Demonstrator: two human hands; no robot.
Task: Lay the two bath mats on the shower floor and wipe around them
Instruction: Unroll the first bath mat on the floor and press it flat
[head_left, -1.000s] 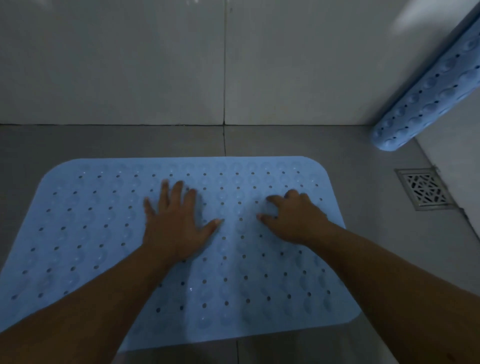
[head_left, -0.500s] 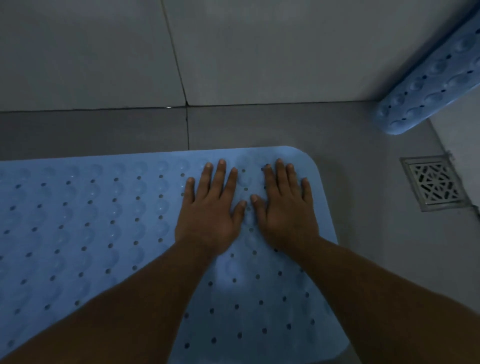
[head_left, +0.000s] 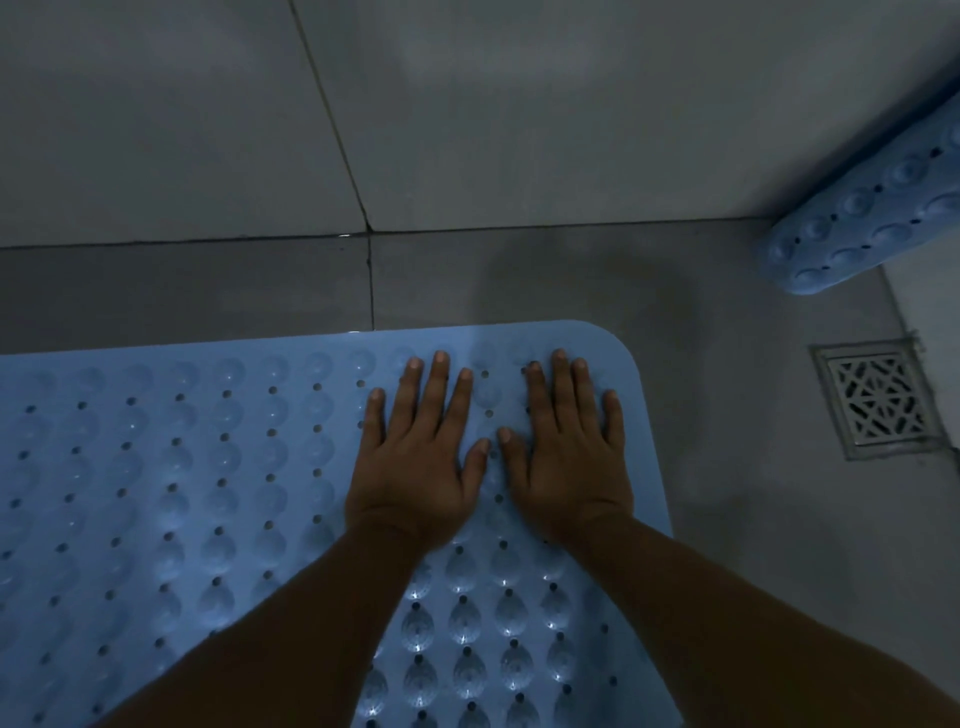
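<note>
Light-blue rubbery bath mat (head_left: 171, 519), perforated and dimpled with rounded corners, lies flat on the grey tiled shower floor (head_left: 597, 280). Two hands, left hand (head_left: 415, 457) and right hand (head_left: 569, 457), press it palms-down, fingers straight. Beyond, one square metal drain grate (head_left: 878, 397); farther, a second blue mat, rolled (head_left: 867, 208), leans in the corner.

A grey tiled floor (head_left: 571, 280) bears a flat blue mat (head_left: 182, 493), with a drain grate (head_left: 878, 400) set in it.
</note>
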